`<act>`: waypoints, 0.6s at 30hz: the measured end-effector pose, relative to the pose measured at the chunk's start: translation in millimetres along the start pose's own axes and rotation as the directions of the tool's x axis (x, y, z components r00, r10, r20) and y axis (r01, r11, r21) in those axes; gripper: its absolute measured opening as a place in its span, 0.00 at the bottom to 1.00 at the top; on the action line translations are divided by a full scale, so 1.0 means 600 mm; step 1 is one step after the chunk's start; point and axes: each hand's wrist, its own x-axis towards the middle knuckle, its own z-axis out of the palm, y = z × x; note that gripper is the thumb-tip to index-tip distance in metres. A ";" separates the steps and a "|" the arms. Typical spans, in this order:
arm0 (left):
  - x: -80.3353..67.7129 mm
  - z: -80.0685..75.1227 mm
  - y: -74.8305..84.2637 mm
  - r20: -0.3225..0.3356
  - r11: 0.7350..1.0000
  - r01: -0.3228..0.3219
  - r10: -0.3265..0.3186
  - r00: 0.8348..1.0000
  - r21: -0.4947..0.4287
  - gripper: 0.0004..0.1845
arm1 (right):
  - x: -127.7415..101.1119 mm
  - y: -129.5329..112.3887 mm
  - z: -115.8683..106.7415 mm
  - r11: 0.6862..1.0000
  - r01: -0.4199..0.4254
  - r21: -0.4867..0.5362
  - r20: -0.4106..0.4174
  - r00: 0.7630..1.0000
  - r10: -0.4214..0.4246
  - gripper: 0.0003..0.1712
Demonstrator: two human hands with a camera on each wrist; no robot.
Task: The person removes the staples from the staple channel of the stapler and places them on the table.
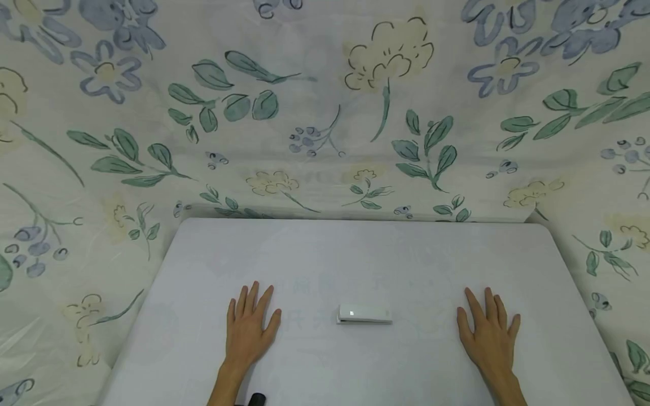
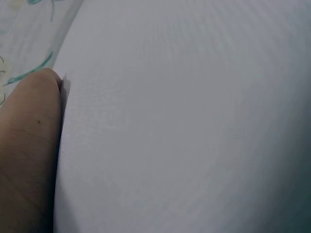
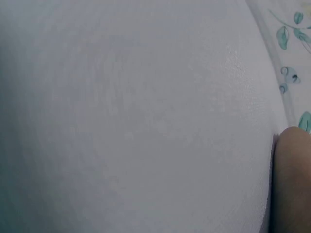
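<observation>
I have the left hand (image 1: 249, 334) resting with fingers spread, holding nothing, on the table (image 1: 365, 254), apart from the stapler (image 1: 364, 314), which lies crosswise between the hands. The right hand (image 1: 489, 337) rests spread and empty too; for this resting step, I judge it best that both lie loose and level, clear of the stapler.

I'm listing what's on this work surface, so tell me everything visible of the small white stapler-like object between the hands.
The small, elongated white object, apparently a stapler, looks like glossy plastic, with small bright reflections on top. A thin grey line runs along its near lower edge. It lies lengthwise from left to right on the white, round-cornered table, between the bare left hand and the bare right hand. Neither touches it. Its underside is hidden.
</observation>
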 end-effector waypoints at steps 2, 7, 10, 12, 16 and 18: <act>0.000 0.000 -0.001 -0.005 1.000 -0.004 0.004 1.000 0.002 0.31 | 0.000 -0.001 -0.001 1.000 0.000 0.000 0.003 1.000 0.000 0.30; 0.004 0.001 -0.002 -0.016 1.000 -0.017 0.017 1.000 0.006 0.31 | 0.002 0.000 -0.002 1.000 0.003 -0.002 0.003 1.000 -0.003 0.30; 0.006 -0.002 -0.001 -0.017 1.000 -0.018 0.018 1.000 0.001 0.31 | 0.002 -0.001 -0.002 1.000 0.002 -0.003 0.006 1.000 -0.002 0.30; 0.006 -0.004 -0.001 -0.017 1.000 -0.018 0.018 1.000 -0.006 0.31 | 0.003 -0.002 -0.003 1.000 0.002 -0.003 0.014 1.000 -0.001 0.31; 0.010 -0.013 0.000 0.004 1.000 -0.004 0.004 1.000 -0.012 0.34 | 0.007 -0.005 -0.010 1.000 -0.005 -0.016 0.049 0.999 0.006 0.43; 0.018 -0.021 0.002 0.010 1.000 0.005 -0.005 1.000 -0.017 0.38 | 0.012 -0.008 -0.019 1.000 -0.004 -0.027 0.059 0.998 0.005 0.50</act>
